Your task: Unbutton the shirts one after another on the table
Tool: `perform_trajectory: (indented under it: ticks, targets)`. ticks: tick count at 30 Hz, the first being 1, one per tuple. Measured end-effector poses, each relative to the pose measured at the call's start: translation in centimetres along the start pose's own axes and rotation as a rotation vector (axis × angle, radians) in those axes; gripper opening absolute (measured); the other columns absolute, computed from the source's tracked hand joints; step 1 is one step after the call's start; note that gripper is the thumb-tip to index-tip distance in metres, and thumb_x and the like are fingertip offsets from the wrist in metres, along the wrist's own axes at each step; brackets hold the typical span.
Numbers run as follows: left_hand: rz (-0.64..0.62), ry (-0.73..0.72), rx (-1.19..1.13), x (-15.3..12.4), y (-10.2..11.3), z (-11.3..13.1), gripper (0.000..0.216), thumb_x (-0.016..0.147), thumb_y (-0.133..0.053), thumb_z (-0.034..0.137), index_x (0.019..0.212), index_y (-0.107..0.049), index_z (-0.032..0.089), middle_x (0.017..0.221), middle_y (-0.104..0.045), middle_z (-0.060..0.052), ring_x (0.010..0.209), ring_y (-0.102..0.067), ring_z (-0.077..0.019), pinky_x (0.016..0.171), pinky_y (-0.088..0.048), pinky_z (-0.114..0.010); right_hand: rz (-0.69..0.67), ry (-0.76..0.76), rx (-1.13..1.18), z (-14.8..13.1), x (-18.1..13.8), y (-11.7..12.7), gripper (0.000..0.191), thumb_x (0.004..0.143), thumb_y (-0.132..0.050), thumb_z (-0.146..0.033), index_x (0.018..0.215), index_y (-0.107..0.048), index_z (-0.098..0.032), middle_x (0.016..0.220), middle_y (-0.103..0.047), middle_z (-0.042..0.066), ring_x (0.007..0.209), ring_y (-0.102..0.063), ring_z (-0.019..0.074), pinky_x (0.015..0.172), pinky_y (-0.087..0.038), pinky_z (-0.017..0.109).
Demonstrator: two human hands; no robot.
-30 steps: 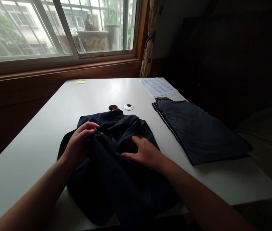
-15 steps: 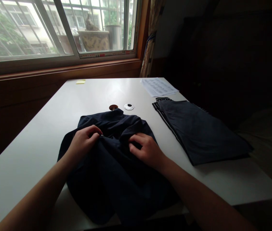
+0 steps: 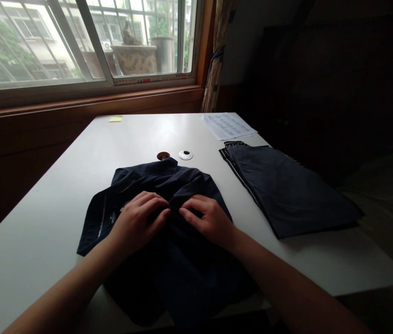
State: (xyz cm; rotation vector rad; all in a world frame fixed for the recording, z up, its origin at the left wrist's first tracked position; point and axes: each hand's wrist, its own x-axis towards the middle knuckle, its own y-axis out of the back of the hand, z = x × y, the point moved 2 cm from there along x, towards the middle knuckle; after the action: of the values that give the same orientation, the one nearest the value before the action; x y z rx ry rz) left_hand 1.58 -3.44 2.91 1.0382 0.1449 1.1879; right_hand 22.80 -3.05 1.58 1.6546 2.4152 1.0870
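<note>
A dark navy shirt lies rumpled across the near middle of the white table, its lower part hanging toward the near edge. Small white lettering and a pale line show on its left part. My left hand rests over the middle of the cloth, thumb and fingers closed on a fold. Close beside it, my right hand pinches another fold on the right. The fingertips of both hands nearly meet, and what lies between them is too dark to make out.
To the right lies a folded navy garment with black-and-white striped edges. Printed sheets and a yellow sticky note are at the table's far side. A round hole and a silver ring sit beyond the shirt.
My left hand has moved right and slightly nearer, toward my right hand. The shirt's left part has opened out, baring lettering and a pale line. My right hand has shifted slightly left.
</note>
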Motion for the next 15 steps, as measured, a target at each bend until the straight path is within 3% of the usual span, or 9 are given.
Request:
perform_trajectory:
  ticks: [5,15]
  targets:
    - [-0.115,0.122,-0.124,-0.1,-1.8,0.1,0.015,0.092,-0.063,0.035,0.087,-0.066,0.021,0.086,-0.066,-0.004,0.079,-0.060,-0.0194,0.072,-0.045,-0.030,0.018,0.020,0.039,-0.2,0.0,0.0,0.013,0.095,-0.057,-0.026,0.088,-0.068,-0.022,0.087,-0.066,0.003,0.086,-0.064,0.0177,0.081,-0.048,0.031]
    - [-0.185,0.134,-0.336,0.4,-1.3,-0.1,0.024,0.095,-0.059,0.037,0.086,-0.070,0.019,0.081,-0.062,-0.004,0.075,-0.059,-0.0168,0.069,-0.043,-0.027,0.011,-0.176,0.182,0.3,0.1,0.2,0.020,0.093,-0.060,-0.031,0.079,-0.068,-0.020,0.078,-0.067,-0.001,0.077,-0.063,0.0161,0.073,-0.046,0.027]
